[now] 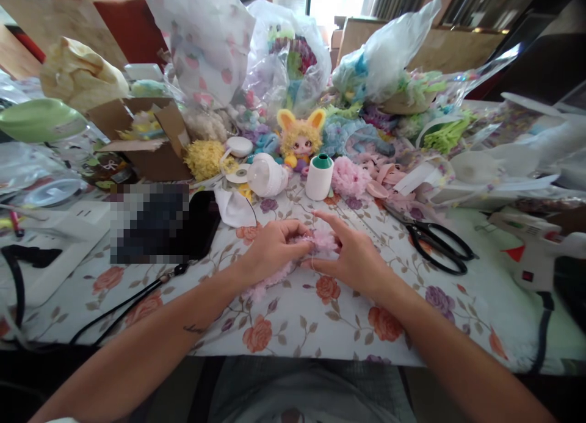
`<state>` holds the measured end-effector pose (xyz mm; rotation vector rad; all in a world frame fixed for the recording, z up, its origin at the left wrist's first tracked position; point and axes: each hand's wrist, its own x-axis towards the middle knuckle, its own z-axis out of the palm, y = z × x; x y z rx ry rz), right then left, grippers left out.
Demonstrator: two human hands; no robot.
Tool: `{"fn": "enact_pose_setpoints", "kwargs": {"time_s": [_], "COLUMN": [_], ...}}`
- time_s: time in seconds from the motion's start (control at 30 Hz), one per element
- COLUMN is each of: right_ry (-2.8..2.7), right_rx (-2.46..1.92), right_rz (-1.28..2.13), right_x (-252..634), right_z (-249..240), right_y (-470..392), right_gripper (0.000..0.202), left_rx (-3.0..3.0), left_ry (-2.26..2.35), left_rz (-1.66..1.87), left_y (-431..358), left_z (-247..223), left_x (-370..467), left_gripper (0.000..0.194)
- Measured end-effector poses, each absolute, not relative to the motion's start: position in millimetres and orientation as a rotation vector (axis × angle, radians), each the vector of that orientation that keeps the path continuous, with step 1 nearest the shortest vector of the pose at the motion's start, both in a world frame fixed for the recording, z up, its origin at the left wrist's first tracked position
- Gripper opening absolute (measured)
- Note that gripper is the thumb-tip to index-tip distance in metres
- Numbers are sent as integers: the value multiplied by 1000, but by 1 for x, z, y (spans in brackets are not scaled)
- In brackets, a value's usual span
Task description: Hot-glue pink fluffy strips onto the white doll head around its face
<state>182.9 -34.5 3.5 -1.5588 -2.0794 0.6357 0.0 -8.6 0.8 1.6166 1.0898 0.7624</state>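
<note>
Near the middle of the flowered tablecloth, my left hand (273, 247) pinches a strip of pale pink ruffled fabric (324, 238) between thumb and fingers. One end of the strip trails below that hand on the cloth. My right hand (359, 252) is beside the ruffle, its index finger and thumb stretched apart around it; the other fingers are partly hidden. A fine thread seems to hang by the right thumb. Just beyond the hands stand a white thread cone (319, 182) with a green top and a plush doll (301, 139) with yellow rabbit ears.
Black-handled scissors (442, 243) lie to the right, with a glue gun (526, 249) farther out. A dark phone (201, 227), partly blurred out, lies left. Behind are a pink fluffy bundle (350, 177), a clear plastic jar (268, 176), an open cardboard box (153, 157) and plastic bags (201, 44).
</note>
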Motion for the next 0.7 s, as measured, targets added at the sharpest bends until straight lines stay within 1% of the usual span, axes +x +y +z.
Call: {"fn": "enact_pose_setpoints", "kwargs": {"time_s": [0.07,0.2,0.33,0.43,0.57,0.7], "right_ry": [-2159,-2339,-2386,-2365,-2180,-1936], "right_rx": [-1505,-1338,-1276,-1233,-1126,-1252], "right_rz": [482,180,23,50,277,338], "right_x": [182,181,179,178,176,181], "right_z": [0,-7,-13,-14,-8,-2], "right_y": [-37,-41,-42,-43,-46,-42], "right_gripper": [76,61,44,35,32,28], "left_rx": [1678,1615,1441,1376,1277,1074], "left_ry": [1142,1290,1390,1398,1370,1282], "left_rz": [807,947,1139,1224,1326,1489], "left_y": [-7,-2,3,4,7,16], "left_z": [-1,-4,-5,-5,-5,-5], "left_x": [0,-1,-1,0,-2,-8], "left_gripper": [7,8,12,13,15,16]}}
